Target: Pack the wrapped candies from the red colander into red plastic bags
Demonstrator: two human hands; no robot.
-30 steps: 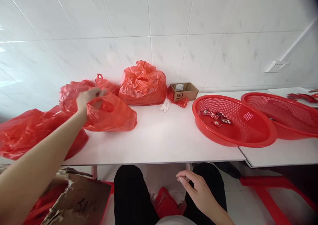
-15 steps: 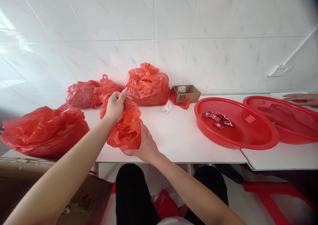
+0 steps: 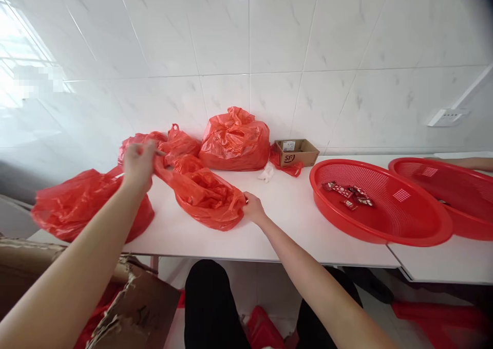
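Note:
A filled red plastic bag (image 3: 204,197) lies on the white table (image 3: 269,225) in front of me. My left hand (image 3: 137,165) is closed on the bag's left handle and pulls it up and leftward. At the bag's right edge my right hand (image 3: 253,208) pinches the plastic. The bag is stretched between the two hands. Its contents are hidden by the plastic.
More red bags lie around: one at the left (image 3: 84,205), two at the back (image 3: 175,142), a big one (image 3: 235,141). A small cardboard box (image 3: 297,151) stands by the wall. Two red baskets (image 3: 379,200) (image 3: 450,192) hold small packets. Another person's arm (image 3: 468,162) reaches in far right. Torn cardboard (image 3: 127,308) is below left.
The bag has gone from being bunched and lifted between both hands to lying on the table, spread out. My left hand moved left with the handle; my right hand shifted to the bag's right edge.

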